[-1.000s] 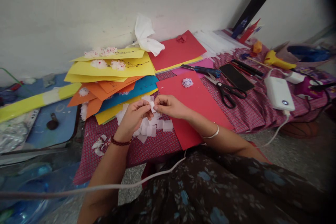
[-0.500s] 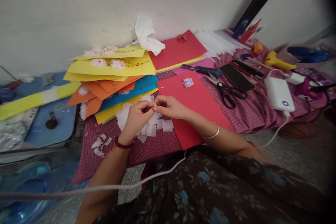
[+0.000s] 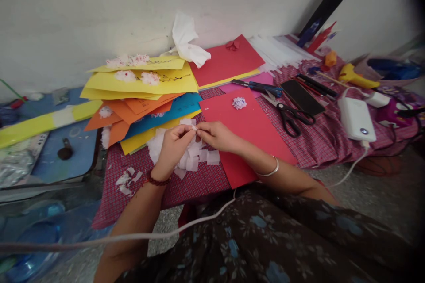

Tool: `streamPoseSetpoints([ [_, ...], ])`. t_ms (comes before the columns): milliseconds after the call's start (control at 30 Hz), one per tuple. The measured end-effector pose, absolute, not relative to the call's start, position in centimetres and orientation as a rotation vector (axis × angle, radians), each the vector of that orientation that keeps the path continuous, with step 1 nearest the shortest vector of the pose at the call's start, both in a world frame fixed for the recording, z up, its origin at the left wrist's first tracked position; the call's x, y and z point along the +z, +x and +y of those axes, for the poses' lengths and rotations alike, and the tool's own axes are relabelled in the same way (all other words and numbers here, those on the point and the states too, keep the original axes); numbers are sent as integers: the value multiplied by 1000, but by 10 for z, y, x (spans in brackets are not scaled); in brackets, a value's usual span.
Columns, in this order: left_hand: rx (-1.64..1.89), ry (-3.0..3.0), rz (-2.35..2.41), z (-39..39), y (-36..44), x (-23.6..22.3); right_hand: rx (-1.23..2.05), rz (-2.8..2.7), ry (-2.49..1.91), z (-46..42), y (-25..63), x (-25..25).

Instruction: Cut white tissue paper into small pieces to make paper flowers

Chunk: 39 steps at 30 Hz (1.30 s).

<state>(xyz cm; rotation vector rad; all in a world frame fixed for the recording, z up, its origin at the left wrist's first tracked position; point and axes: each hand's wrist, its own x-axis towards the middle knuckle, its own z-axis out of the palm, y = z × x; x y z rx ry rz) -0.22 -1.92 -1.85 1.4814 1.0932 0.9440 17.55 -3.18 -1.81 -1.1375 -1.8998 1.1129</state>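
Observation:
My left hand and my right hand meet fingertip to fingertip, both pinching a small piece of white tissue paper. Beneath them lies a heap of white tissue squares, partly hidden by the left hand. My right wrist crosses a red card sheet, which carries a round flower of white and purple paper bits near its top edge. Torn paper scraps lie left of my left wrist on the checked cloth.
Yellow sheets with paper blossoms, orange sheets and a blue sheet are stacked at back left. To the right are scissors, a box cutter, a phone and a power bank. A white cable crosses my lap.
My fingers have shifted slightly around the tissue piece, and more of its white shows between the fingertips. The whole view has moved a little; the things on the table stay put.

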Motion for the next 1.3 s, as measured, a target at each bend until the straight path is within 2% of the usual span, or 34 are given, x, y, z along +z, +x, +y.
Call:
streamPoseSetpoints([
  [200, 973, 1632, 1118, -20, -4, -8, 983, -1865, -1278, -29, 177, -19],
  [400, 1430, 1038, 1047, 5, -51, 18, 922, -1659, -1369, -15, 197, -22],
  [667, 1284, 1155, 817, 8, -69, 19, 814, -1898, -1350, -16, 198, -24],
  [800, 847, 1553, 954, 0, -68, 24, 767, -2083, -1209, -19, 195, -26],
  [867, 790, 1631, 1025, 0, -75, 27, 734, -2114, -1172, -19, 195, -28],
  [1100, 1482, 1366, 1190, -11, -108, 38, 857, -1926, -1187, -22, 188, -32],
  [1200, 1499, 1419, 1469, -31, -113, 33, 911, -1907, -1208, -25, 184, -33],
  [1300, 1310, 1572, 1856, -49, -118, 14, 905, -1963, -1194, -27, 180, -32],
])
